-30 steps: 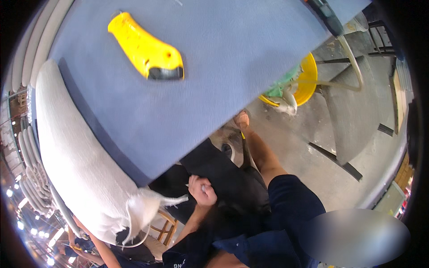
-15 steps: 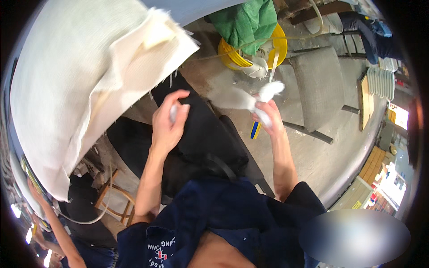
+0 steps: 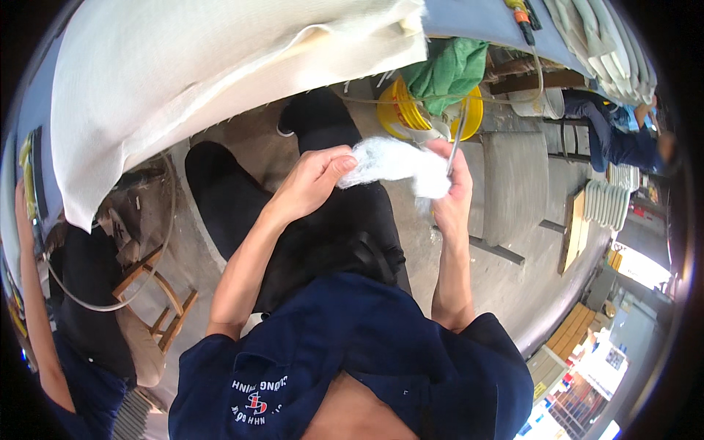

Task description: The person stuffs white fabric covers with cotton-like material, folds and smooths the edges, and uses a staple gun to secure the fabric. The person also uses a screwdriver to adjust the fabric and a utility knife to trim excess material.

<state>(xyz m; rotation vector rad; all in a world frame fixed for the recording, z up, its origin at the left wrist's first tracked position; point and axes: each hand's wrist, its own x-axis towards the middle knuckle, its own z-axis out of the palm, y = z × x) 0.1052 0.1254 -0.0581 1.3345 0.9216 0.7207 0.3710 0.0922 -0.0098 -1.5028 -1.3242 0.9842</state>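
Observation:
My left hand (image 3: 312, 180) and my right hand (image 3: 451, 187) hold a tuft of white fluffy fibre (image 3: 396, 163) between them, one hand at each end, above my black trousers (image 3: 315, 220). My right hand also grips a thin metal tool (image 3: 455, 139) that stands upright along its fingers. A cream cloth (image 3: 220, 73) hangs off the table edge just above my hands.
A yellow bucket (image 3: 407, 121) with a green rag (image 3: 451, 66) stands on the concrete floor beyond my hands. A wooden stool (image 3: 158, 293) and another person's arm (image 3: 37, 308) are at the left. A person in blue (image 3: 623, 136) sits at the far right.
The view has swung down from the blue tabletop to my lap. Both hands have come together and now pull the white fibre tuft between them.

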